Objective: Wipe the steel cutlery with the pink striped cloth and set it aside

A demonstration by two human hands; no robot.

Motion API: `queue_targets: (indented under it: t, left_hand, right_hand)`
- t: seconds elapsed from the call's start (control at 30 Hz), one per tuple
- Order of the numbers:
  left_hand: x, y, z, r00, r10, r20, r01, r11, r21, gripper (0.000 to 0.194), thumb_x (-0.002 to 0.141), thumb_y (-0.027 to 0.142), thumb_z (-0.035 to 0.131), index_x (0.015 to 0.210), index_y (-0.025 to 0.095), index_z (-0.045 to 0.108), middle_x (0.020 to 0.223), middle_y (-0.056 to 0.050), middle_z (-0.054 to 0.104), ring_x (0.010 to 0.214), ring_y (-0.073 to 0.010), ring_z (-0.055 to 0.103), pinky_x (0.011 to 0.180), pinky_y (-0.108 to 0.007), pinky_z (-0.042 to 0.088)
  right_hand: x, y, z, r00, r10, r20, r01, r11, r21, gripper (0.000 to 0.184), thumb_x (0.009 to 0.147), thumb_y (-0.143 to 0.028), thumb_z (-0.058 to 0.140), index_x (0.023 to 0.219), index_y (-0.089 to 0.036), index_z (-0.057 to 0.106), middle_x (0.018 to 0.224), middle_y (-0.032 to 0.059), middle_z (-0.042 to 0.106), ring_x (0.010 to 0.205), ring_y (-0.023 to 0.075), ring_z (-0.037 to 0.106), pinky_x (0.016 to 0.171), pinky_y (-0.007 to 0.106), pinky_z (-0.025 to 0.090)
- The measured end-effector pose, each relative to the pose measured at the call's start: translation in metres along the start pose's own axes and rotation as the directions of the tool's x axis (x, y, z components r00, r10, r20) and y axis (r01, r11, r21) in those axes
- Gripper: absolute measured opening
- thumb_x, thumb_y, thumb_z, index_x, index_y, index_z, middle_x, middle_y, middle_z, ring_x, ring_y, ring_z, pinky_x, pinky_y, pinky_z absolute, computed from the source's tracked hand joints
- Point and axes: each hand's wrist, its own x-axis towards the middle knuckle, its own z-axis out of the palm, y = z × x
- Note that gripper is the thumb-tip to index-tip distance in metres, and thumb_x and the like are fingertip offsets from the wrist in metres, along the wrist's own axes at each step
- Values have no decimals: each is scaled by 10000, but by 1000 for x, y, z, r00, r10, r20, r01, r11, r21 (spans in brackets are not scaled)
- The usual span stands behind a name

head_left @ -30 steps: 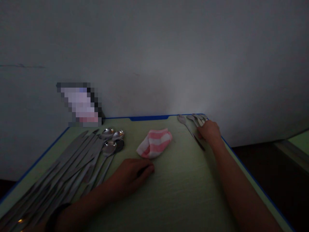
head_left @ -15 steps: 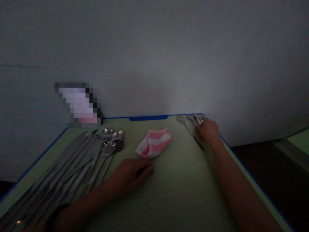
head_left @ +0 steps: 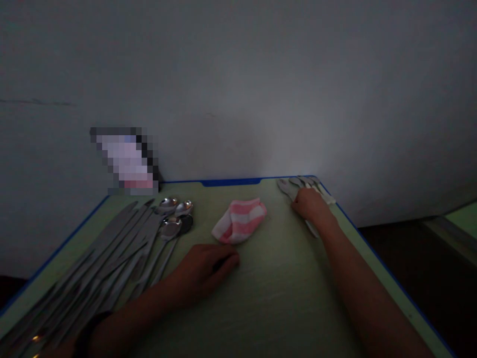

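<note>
My right hand [head_left: 312,204] is closed over the middle of a metal fork [head_left: 285,187] at the far right of the table. The fork's head points away toward the wall, and its handle end shows below my fingers. Just beyond that hand, several more pieces of cutlery [head_left: 297,182] lie side by side, partly hidden. My left hand [head_left: 206,268] rests on the tabletop, fingers curled and thumb tip against them, with nothing visible in it. A crumpled pink-and-white striped cloth [head_left: 242,221] lies right in front of its fingertips.
Several long-handled spoons [head_left: 171,228] and knives [head_left: 119,219] lie in a bunch on the left. A blurred-out phone-like device [head_left: 124,161] leans on the wall [head_left: 238,99] at the back left. The pale green table [head_left: 261,308] has a blue rim.
My right hand has shifted left from the cutlery near the corner onto the fork beside it, which has moved very slightly. My left hand and the cloth stay put.
</note>
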Motion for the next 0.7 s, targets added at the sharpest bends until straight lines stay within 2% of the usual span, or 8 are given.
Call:
queue_targets:
  t: [0.17,0.47,0.7]
  left_hand:
    - [0,0,0,1000,9,-10,-9,1000,6,301,914,297,341,697,170,507,646,20,519,594,-102,484,551,-206,345]
    - [0,0,0,1000,-3,7,2,1000,11,296,916,297,339,705,171,504,649,21,515,595,-103,485,567,-210,351]
    - [0,1,0,1000,-9,12,9,1000,6,302,918,301,337,707,170,509,654,23,521,603,-100,489,567,-202,345]
  right_hand:
    - [-2,-5,-5,996,-64,57,68,994,-80,295,755,-325,495,864,-113,668,881,164,647,877,241,601,719,295,434]
    - [-1,3,-11,981,-44,191,55,997,-54,320,736,-345,509,862,-102,673,849,156,652,802,227,621,696,300,448]
    - [-9,-9,-21,953,-98,285,110,994,-26,316,766,-313,470,849,-88,677,802,156,664,816,211,625,688,265,450]
